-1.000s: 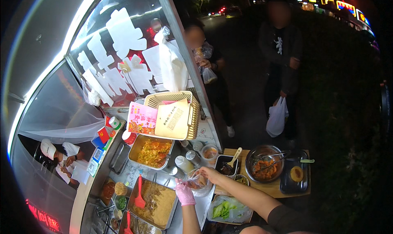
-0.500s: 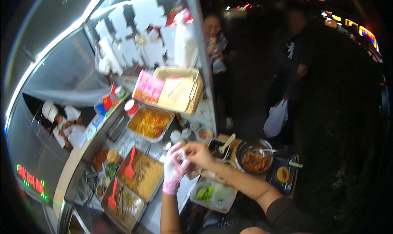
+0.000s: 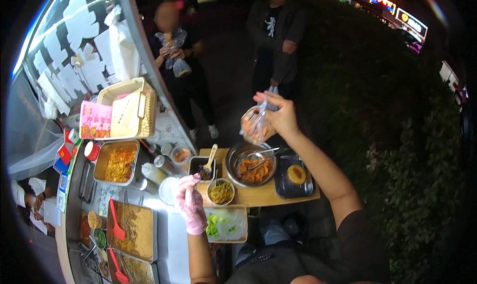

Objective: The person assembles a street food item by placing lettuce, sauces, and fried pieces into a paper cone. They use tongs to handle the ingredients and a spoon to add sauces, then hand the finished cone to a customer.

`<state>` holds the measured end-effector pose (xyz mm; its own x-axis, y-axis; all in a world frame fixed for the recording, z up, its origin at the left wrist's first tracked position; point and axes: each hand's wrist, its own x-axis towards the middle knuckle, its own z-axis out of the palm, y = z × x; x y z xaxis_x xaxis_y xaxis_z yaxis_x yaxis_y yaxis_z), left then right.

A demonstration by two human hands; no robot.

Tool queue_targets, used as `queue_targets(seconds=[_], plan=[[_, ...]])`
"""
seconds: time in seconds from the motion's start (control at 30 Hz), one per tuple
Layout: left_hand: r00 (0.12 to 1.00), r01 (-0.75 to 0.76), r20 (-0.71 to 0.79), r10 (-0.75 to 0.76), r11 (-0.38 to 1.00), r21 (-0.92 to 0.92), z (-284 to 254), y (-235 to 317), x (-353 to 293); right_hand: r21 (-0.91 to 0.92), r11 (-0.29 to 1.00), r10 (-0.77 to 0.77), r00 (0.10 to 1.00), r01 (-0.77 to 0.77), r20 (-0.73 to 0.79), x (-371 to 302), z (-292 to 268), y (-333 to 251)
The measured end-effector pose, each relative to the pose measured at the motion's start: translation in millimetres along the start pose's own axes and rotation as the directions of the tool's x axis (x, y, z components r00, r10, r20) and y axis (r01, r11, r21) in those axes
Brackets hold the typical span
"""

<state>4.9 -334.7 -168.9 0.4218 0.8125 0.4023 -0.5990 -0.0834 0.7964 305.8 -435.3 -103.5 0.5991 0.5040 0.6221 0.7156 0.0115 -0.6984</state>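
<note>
In the head view, the bare right hand [image 3: 281, 116] is clamped on the gathered neck of a clear plastic bag [image 3: 255, 127], which hangs from it with brownish-orange food inside; the bag is near the upper edge of the steel bowl [image 3: 232, 161], in front of a standing person in dark clothes [image 3: 289, 40]. No lettering can be made out on the bag. The left hand [image 3: 192, 208], in a pink glove, is raised over the table [image 3: 171, 234], its fingers bent; whether it holds anything I cannot tell. Printing shows mostly at the left: a pink paper packet [image 3: 96, 119] with dark characters and a food photo along its lower part stands in the beige basket [image 3: 147, 121], beside a tan paper packet [image 3: 124, 116] with a little dark print. Blue-and-white cards [image 3: 62, 182] with square code patterns stand near small red flags [image 3: 65, 154], and white shapes [image 3: 81, 22] cover the glass panel above. The wearer's dark shirt [image 3: 298, 264] bears faint pale lettering, and the standing person's top carries a white figure. Lit signs [image 3: 411, 23], yellow, white, red and blue, glow at the upper right, mostly too small to read.
</note>
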Motion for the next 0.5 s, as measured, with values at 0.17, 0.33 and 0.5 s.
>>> queue_targets(seconds=[0.17, 0.33, 0.5], plan=[[0.963, -0.259, 0.044, 0.266, 0.864, 0.433, -3.6, -27.2, 16.0, 0.056, 0.981, 0.195, 0.967, -0.188, -0.165, 77.2, -50.6, 157.2], [0.971, -0.058, -0.224, 0.087, 0.989, 0.134, -18.5, -54.7, 6.3, -0.018, 0.916, 0.38, 0.883, -0.4, -0.274, 136.5, -86.7, 276.8], [0.925, -0.017, -0.143, 0.352, 0.416, 0.909, -31.0, -60.8, -0.2, -0.451, 0.784, 0.281, 0.891, -0.427, -0.356, 166.7, -93.3, 329.8]])
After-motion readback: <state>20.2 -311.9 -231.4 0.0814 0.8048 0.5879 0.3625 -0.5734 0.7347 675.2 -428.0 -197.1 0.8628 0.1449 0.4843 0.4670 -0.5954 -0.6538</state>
